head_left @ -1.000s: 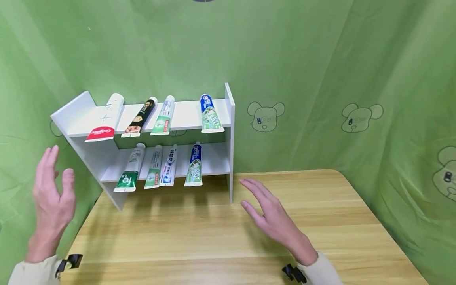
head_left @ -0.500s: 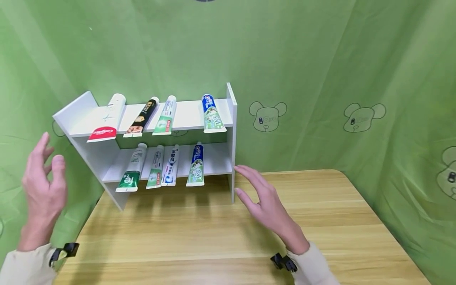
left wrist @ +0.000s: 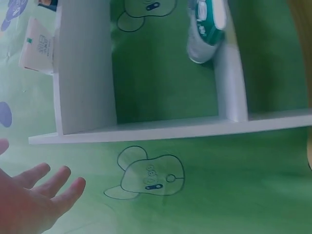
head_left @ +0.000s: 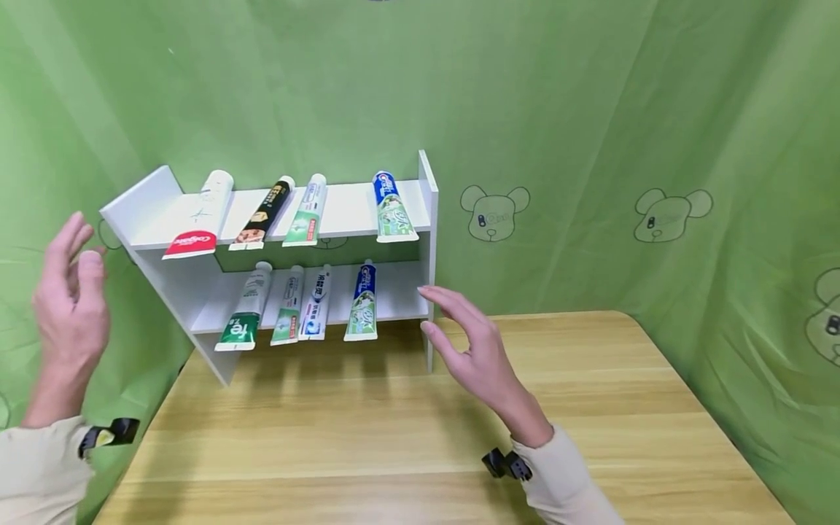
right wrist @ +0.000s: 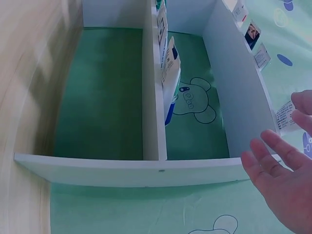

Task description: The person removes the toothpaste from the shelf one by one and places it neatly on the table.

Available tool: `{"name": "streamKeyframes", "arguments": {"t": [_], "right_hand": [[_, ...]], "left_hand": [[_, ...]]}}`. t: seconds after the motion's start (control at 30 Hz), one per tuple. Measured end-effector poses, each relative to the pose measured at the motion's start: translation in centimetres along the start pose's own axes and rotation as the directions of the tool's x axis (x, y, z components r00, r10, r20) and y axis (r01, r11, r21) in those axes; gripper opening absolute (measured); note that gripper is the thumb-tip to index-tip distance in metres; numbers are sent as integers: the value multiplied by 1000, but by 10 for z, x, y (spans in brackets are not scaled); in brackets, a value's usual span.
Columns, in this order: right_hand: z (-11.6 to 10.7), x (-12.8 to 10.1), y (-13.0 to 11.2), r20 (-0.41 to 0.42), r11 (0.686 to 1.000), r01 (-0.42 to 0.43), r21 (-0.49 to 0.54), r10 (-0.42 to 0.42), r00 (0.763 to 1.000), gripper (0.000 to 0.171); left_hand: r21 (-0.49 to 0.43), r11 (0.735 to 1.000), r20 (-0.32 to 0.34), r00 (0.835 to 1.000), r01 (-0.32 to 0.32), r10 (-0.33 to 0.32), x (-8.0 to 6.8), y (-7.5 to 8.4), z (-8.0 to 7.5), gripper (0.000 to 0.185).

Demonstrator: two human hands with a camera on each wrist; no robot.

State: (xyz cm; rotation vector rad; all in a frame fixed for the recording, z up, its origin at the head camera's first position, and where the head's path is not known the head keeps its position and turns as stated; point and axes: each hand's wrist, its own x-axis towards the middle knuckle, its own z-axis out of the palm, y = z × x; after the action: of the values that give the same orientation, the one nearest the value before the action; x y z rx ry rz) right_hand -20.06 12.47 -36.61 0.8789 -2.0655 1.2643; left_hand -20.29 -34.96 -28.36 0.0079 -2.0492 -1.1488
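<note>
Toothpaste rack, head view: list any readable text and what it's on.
"Colgate": red crimp end of the white tube, top shelf, far left.
"fe": green end of the tube, lower shelf, far left.
Other six tubes: print too small to read.
Wrist views: labels blurred.

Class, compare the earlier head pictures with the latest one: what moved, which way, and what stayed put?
Both hands moved toward the shelf: the left hand rose beside its left end, the right hand went forward to its right side panel. Neither took hold of anything. The shelf, the eight tubes on it and the table stayed put.
</note>
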Motion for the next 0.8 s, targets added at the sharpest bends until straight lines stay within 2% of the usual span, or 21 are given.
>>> {"name": "streamKeyframes", "arguments": {"t": [0.2,0.37,0.47,0.6,0.7,0.8], "right_hand": [[2,8,-1,3,991,-24,131,24,1000,55],[3,15,-2,1,985,-34,170,35,999,55],[4,20,-3,-5,984,-35,176,36,999,53],[5,26,-4,-11,982,-29,184,32,999,51],[6,32,-6,-15,981,-22,194,26,1000,50],[6,38,-7,-19,979,-25,202,30,999,50]], "left_hand": [[-36,998,67,997,47,-44,17,12,0,49],[-107,990,134,988,87,-73,33,18,0,49],[-219,967,176,980,132,-94,39,17,-1,49],[-362,914,204,972,185,-116,44,13,-2,49],[-376,904,209,969,202,-129,46,11,-1,48],[-331,918,218,964,219,-151,49,12,1,48]]}}
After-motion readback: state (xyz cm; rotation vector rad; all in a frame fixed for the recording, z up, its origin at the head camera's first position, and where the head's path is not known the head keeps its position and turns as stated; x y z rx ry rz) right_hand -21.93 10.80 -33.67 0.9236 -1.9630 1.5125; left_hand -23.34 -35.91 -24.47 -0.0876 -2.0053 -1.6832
